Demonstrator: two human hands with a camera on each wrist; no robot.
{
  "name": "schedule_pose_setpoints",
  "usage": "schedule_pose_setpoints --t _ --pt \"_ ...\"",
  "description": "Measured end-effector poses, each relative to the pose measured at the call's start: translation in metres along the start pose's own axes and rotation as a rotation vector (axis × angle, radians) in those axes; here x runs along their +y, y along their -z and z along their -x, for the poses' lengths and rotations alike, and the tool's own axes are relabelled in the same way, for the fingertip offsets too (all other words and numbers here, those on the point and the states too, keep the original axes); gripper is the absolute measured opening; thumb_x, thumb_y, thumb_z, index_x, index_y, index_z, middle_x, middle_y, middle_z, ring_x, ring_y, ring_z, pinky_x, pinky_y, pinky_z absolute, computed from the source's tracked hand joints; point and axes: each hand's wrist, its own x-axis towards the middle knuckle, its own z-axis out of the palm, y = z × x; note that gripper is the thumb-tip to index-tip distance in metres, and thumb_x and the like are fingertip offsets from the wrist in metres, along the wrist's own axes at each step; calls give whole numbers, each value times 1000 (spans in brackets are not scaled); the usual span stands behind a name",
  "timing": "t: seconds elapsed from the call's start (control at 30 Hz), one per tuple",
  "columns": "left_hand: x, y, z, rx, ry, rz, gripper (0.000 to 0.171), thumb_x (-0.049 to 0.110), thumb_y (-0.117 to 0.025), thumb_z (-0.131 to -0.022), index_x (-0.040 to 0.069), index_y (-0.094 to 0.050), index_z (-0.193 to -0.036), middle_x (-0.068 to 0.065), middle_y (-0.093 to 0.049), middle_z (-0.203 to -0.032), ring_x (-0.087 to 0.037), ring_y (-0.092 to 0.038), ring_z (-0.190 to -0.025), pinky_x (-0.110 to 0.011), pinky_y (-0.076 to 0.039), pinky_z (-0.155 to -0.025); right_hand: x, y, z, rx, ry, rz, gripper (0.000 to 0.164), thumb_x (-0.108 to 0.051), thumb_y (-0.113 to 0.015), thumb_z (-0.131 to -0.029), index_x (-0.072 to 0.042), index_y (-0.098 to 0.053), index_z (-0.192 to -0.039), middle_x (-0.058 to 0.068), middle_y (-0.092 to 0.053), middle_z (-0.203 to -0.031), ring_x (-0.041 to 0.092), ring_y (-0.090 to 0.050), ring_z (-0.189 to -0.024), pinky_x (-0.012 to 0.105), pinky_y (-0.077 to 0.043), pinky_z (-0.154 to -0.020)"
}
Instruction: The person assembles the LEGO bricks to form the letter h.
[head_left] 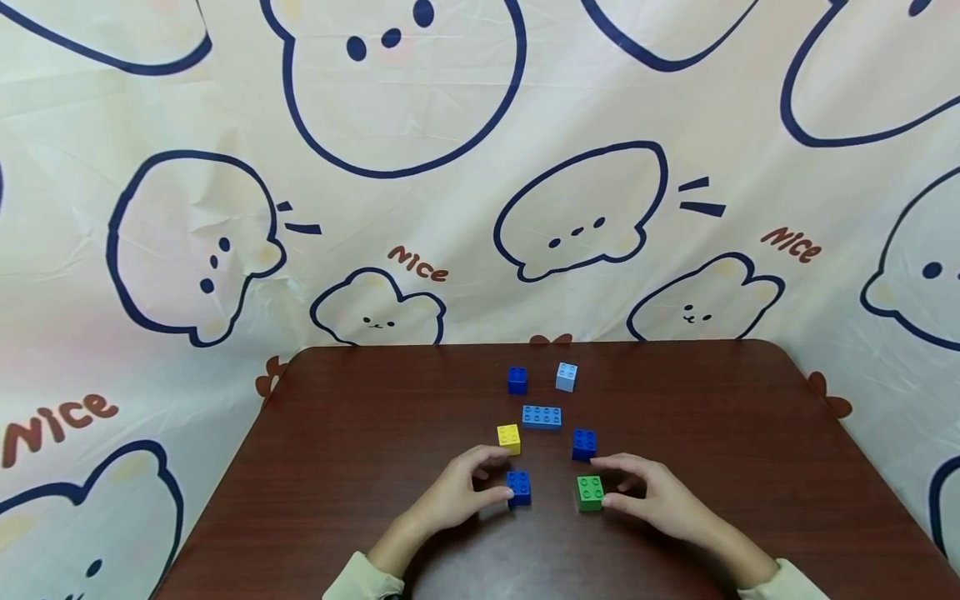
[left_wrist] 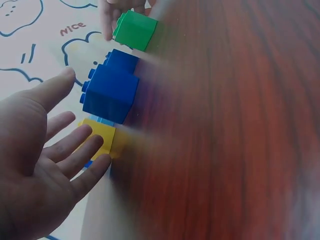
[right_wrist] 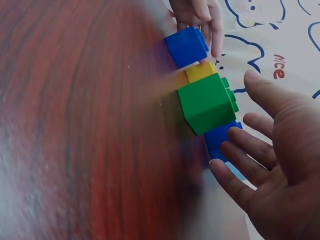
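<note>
While both hands rest on the worktop (head_left: 360, 433), the left hand (head_left: 457, 492) lies open, thumb touching the blue brick (head_left: 518, 487); the right hand (head_left: 652, 496), open too, touches the green brick (head_left: 590, 492). Both bricks sit near the front edge. They look light, rigid and smooth; I'd pinch opposite side walls.

Green brick (head_left: 590, 492), blue brick (head_left: 518, 488): smooth glossy plastic. Table (head_left: 360, 450): dark wood-grain, slight sheen. Backdrop (head_left: 450, 208): creased printed cloth, matt.
</note>
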Motion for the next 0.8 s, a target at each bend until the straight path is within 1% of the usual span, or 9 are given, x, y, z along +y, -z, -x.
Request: schedule_pose_setpoints --t 0.07,0.17,0.33,0.5,0.63,0.8 --pt "0 -2 -2 10 2 8 50 21 -77 -93 2 -60 -136 -14 -63 -134 -32 -60 -119 -46 -53 -95 0 -3 -1 -4 26 1 50 -30 -75 -95 -8 -62 -137 10 -63 -135 21 -61 -116 29 -57 -84" --pt "-1 -5 -4 18 10 32 51 19 -79 -91 2 -60 -135 -13 -64 -133 -32 -61 -119 -47 -52 -95 0 -6 -1 -11 43 -1 51 -30 -75 -94 -6 -61 -138 12 -62 -135 17 -61 -112 29 -57 -84" --pt "-4 -10 -7 17 14 67 50 16 -81 -89 2 -62 -133 -13 -66 -129 -33 -62 -116 -46 -52 -94 -1 -10 -2 -6 27 9 50 -30 -76 -93 -9 -63 -137 10 -63 -134 13 -60 -108 29 -56 -83" --pt "-6 -13 -7 20 19 63 49 16 -82 -88 2 -63 -132 -11 -67 -128 -29 -64 -114 -41 -53 -94 -1 -13 -3 0 25 27 48 -31 -76 -93 -10 -65 -135 8 -64 -132 9 -59 -104 28 -55 -82" --pt "-8 -13 -6 20 9 57 44 16 -83 -87 3 -67 -126 -9 -69 -124 -26 -65 -110 -37 -53 -92 0 -16 -4 9 28 42 45 -32 -75 -94 -11 -66 -133 7 -66 -129 8 -59 -102 28 -55 -81" --pt "-10 -10 -4 11 6 62 39 17 -83 -87 5 -70 -122 -7 -71 -120 -26 -66 -107 -36 -54 -91 0 -18 -3 11 7 51 42 -33 -73 -96 -12 -67 -132 6 -66 -128 7 -59 -101 27 -54 -80"
